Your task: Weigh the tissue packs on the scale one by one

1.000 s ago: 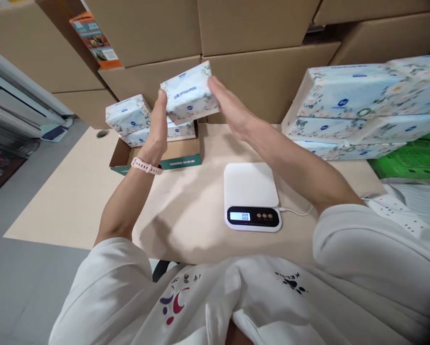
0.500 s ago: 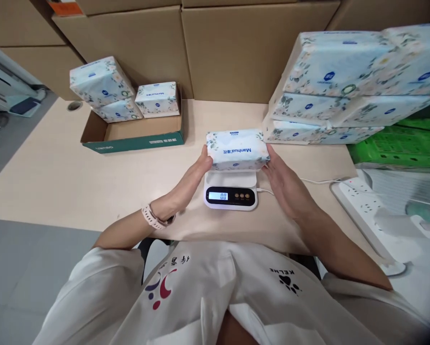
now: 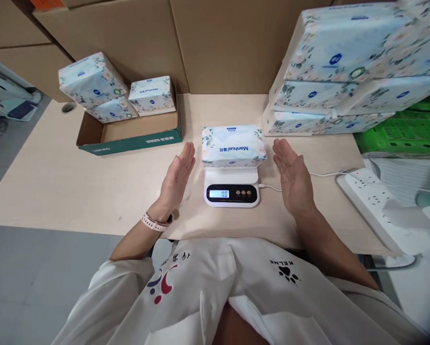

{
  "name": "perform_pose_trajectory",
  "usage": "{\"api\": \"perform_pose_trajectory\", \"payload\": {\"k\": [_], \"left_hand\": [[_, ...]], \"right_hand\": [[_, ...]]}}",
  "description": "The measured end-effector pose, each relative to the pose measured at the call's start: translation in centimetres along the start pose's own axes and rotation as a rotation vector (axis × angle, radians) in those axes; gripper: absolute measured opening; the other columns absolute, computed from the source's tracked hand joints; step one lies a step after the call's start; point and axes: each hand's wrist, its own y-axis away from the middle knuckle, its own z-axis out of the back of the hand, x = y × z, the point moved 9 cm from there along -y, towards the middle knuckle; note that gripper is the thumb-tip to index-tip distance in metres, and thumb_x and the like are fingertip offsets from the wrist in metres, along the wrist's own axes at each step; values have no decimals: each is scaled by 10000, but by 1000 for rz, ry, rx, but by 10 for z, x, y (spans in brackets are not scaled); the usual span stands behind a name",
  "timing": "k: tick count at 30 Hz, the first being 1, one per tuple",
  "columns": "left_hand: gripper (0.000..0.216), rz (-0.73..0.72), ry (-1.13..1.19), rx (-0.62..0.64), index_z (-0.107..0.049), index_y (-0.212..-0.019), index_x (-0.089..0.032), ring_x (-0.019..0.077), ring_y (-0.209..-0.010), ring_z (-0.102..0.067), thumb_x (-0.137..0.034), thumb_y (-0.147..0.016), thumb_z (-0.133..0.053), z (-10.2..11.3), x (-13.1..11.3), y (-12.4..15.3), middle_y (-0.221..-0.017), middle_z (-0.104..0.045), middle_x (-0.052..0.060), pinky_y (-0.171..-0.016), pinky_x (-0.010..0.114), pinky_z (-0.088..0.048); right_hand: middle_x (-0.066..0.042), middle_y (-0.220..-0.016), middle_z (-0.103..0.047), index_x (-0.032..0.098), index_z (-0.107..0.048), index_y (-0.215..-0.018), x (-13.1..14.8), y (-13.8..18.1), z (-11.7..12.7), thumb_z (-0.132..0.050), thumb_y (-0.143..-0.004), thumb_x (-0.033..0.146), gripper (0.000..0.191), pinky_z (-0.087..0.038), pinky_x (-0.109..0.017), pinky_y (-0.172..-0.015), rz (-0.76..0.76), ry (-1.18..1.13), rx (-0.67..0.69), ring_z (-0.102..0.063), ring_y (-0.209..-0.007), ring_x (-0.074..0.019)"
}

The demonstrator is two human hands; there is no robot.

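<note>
A pack of tissues (image 3: 233, 146), white and pale blue with flowers, rests on the white digital scale (image 3: 232, 197). The lit display appears to read 0.0. Left of the pack, my left hand (image 3: 179, 179) is held apart from it, fingers stretched out and nothing in them. On the other side my right hand (image 3: 293, 175) is likewise open, with its palm turned toward the pack and a gap between them. A pink-banded watch (image 3: 156, 222) is on my left wrist.
At the back left, a green cardboard tray (image 3: 135, 143) carries several tissue packs. More packs are stacked (image 3: 326, 96) at the back right, beside a green crate (image 3: 405, 136). A white power strip (image 3: 371, 196) lies at the right. Cardboard boxes (image 3: 229, 45) line the back.
Both hands have let go of the tissue pack and moved outward, the left hand to the left and the right hand to the right. The pack stays on the scale.
</note>
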Motion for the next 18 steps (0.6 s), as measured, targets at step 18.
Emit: {"api": "perform_pose_trajectory", "payload": {"k": [18], "left_hand": [[912,39,79,19,-489,-1670,-265,288,-1753,-177,-860,-986,-391,4,2,-1,-1847,-275,50,-1457,468,-158]], "right_hand": [[19,-1667,-598,373,-694,-1461,-1,4,-6,-451,-1009,811,675,-268,-529,-1455,-14,-29,30,-442,-1659,-262]]}}
